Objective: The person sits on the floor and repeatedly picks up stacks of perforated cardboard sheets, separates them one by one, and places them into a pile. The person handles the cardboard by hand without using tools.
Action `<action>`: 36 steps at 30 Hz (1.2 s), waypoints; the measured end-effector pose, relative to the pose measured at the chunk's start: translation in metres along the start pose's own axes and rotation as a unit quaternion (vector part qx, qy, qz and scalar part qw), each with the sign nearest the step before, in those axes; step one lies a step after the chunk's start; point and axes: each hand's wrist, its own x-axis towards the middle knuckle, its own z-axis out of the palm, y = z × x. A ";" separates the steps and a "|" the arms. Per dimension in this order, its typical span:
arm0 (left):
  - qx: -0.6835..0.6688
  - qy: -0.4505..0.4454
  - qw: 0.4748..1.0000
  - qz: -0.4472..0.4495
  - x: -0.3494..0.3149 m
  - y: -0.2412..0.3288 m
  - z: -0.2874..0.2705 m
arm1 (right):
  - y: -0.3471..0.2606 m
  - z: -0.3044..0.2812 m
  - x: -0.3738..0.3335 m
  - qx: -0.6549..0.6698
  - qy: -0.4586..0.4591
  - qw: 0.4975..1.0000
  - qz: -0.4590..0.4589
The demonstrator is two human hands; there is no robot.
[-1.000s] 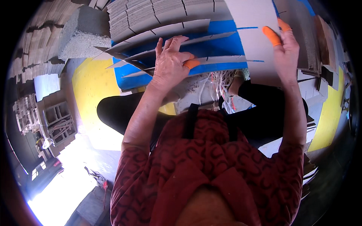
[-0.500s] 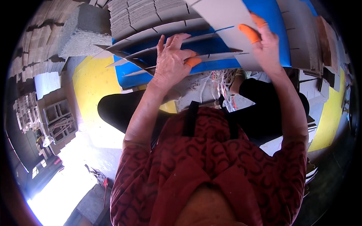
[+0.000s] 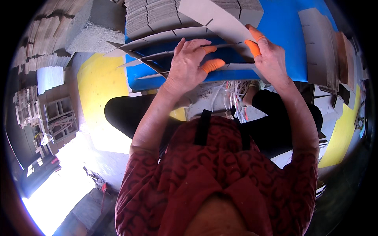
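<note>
My right hand (image 3: 269, 57), with orange finger covers on thumb and forefinger, pinches a slotted grey cardboard strip (image 3: 214, 17) by its right end. The strip slants up and left over the work. My left hand (image 3: 187, 65) also wears orange covers. Its thumb and forefinger are spread apart beside a partly joined set of slotted strips (image 3: 155, 63), with the hand resting against them. Several long strips of the set stand on edge, crossed at the left by another strip. Part of the set is hidden behind my left hand.
Under the work is a blue surface (image 3: 283, 47). A stack of slotted strips (image 3: 157, 15) stands at the far side, another cardboard stack (image 3: 321, 51) at the right. A grey block (image 3: 94, 29) sits far left. Pale loose strands (image 3: 234, 94) lie below, between my legs.
My left thumb and forefinger have spread apart from the strip they were close on. My right hand, still gripping its strip, has shifted slightly left and lower. The view has shifted a little.
</note>
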 end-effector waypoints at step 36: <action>0.016 0.087 0.994 -0.058 -0.060 -0.026 -0.030 | 0.056 -0.157 -0.010 -0.256 0.217 0.921 0.199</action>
